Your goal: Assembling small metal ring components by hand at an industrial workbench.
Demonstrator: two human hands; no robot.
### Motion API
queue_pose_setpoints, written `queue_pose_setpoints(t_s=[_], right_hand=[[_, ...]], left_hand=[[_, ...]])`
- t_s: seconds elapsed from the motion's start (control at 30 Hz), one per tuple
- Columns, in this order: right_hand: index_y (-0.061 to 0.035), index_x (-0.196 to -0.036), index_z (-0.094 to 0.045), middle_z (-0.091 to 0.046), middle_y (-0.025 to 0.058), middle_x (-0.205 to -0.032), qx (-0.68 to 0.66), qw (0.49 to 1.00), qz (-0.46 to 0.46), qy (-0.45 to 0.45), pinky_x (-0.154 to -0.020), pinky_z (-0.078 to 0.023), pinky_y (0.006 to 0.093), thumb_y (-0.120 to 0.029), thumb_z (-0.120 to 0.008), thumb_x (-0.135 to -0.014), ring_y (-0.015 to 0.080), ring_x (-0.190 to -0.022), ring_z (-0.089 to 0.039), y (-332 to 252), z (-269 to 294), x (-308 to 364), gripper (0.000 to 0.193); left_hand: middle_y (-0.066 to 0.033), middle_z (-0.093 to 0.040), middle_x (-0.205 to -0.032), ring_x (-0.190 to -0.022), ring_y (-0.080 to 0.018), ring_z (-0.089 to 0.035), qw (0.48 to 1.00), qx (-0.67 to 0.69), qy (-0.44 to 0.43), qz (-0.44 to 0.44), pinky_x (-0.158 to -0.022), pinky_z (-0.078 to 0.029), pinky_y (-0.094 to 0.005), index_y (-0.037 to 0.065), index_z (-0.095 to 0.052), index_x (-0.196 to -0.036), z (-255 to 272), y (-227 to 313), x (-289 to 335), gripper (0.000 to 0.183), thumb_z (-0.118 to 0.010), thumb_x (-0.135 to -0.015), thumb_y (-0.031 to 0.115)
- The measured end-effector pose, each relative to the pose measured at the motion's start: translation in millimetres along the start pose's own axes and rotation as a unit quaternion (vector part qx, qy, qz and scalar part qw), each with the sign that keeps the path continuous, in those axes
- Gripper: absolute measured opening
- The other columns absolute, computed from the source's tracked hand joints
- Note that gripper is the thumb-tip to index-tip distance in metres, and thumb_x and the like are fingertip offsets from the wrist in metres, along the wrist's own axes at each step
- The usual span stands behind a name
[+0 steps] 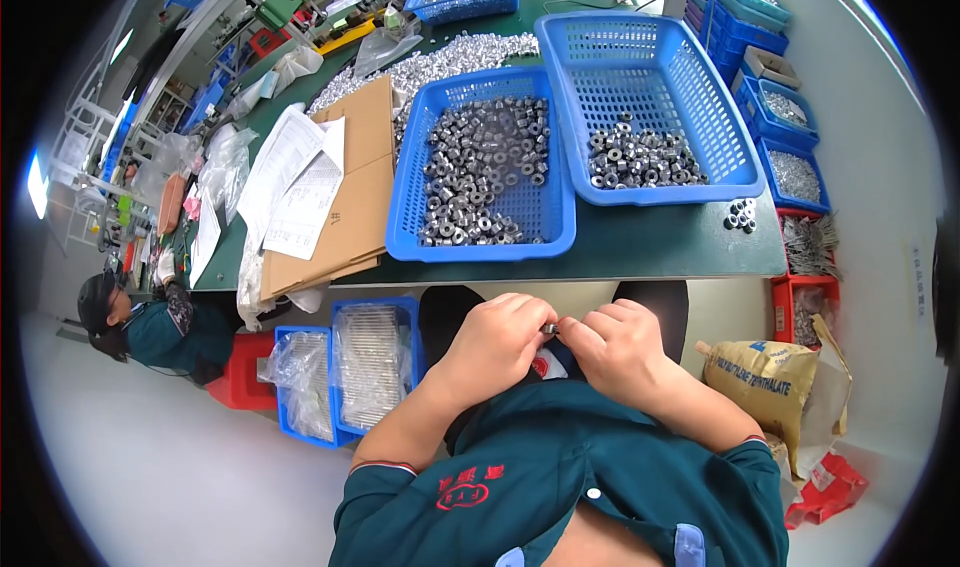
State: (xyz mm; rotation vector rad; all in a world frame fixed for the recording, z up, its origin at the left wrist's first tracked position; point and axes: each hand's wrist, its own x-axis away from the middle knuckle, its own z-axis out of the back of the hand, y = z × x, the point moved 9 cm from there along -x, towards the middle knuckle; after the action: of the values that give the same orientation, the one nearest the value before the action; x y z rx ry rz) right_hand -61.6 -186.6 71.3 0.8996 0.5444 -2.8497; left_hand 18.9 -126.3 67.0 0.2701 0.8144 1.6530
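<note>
Over my lap, in front of the table's near edge, my left hand (503, 339) and my right hand (618, 345) meet with fingertips closed. Between them they pinch a small metal ring part (550, 328), mostly covered by the fingers. Just beyond, a blue basket (400, 207) on the table holds many similar dark, shiny ring parts (480, 157). To its right stands a larger blue basket (660, 195), slightly tilted, with a smaller pile of these parts (640, 159) at its near end. Several more rings (741, 215) sit on the table by that basket's right corner.
Cardboard sheets (355, 202) with papers (300, 182) lie left of the baskets, before a silvery heap of parts (450, 67). Blue crates (375, 367) stand on the floor at left, near a seated co-worker (150, 327). Stacked bins (795, 172) and a yellow sack (765, 382) are at right.
</note>
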Motion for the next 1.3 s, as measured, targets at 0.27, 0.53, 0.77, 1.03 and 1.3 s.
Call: queue_pose_setpoints(t_s=[0.27, 0.53, 0.77, 1.03, 1.3], right_hand=[[-0.0009, -0.081, -0.061, -0.06, 0.0036, -0.061, -0.38, 0.851, -0.358, 0.049, -0.045, -0.041, 0.0207, -0.008, -0.063, -0.088, 0.0078, -0.051, -0.055, 59, -13, 30, 0.009], [-0.0037, -0.087, -0.059, -0.049, 0.001, -0.052, -0.707, 0.526, -0.45, 0.148, -0.038, -0.027, 0.0206, -0.019, -0.053, -0.095, 0.0067, -0.039, -0.036, 107, -6, 60, 0.018], [-0.0051, -0.085, -0.06, -0.052, -0.0009, -0.057, -0.506, 0.673, -0.527, 0.117, -0.044, -0.033, 0.0184, -0.02, -0.058, -0.092, 0.0046, -0.047, -0.043, 134, -52, 122, 0.016], [-0.0039, -0.083, -0.061, -0.052, -0.0001, -0.056, -0.441, 0.669, -0.593, 0.079, -0.044, -0.033, 0.0196, -0.018, -0.059, -0.09, 0.0058, -0.046, -0.044, 137, -98, 176, 0.016], [-0.0026, -0.085, -0.063, -0.053, 0.0017, -0.055, -0.393, 0.683, -0.613, 0.051, -0.044, -0.036, 0.0226, -0.019, -0.06, -0.089, 0.0081, -0.045, -0.046, 163, -126, 216, 0.017]], left_hand=[[-0.0133, -0.059, -0.077, -0.073, -0.0305, -0.058, 0.979, -0.18, -0.025, -0.087, -0.064, -0.048, -0.0376, 0.001, -0.055, -0.08, -7, 37, -35, 0.015, -0.06, -0.066, -0.001], [-0.0041, -0.049, -0.065, -0.062, -0.0192, -0.053, 0.906, -0.317, 0.009, -0.28, -0.052, -0.044, -0.0294, 0.008, -0.051, -0.071, -17, 91, -106, 0.011, -0.06, -0.069, 0.014], [-0.0087, -0.065, -0.085, -0.085, -0.0301, -0.064, 0.958, -0.237, -0.09, -0.137, -0.069, -0.05, -0.0441, 0.01, -0.064, -0.084, -67, -6, -253, 0.013, -0.057, -0.075, 0.006], [-0.0107, -0.067, -0.094, -0.095, -0.0304, -0.063, 0.956, -0.244, -0.155, -0.053, -0.079, -0.051, -0.042, 0.013, -0.07, -0.097, -103, -67, -282, 0.032, -0.056, -0.071, 0.001], [-0.0119, -0.067, -0.091, -0.086, -0.0298, -0.064, 0.984, -0.141, 0.072, -0.084, -0.075, -0.051, -0.0398, 0.008, -0.069, -0.091, 53, -46, -216, 0.016, -0.059, -0.079, 0.01]])
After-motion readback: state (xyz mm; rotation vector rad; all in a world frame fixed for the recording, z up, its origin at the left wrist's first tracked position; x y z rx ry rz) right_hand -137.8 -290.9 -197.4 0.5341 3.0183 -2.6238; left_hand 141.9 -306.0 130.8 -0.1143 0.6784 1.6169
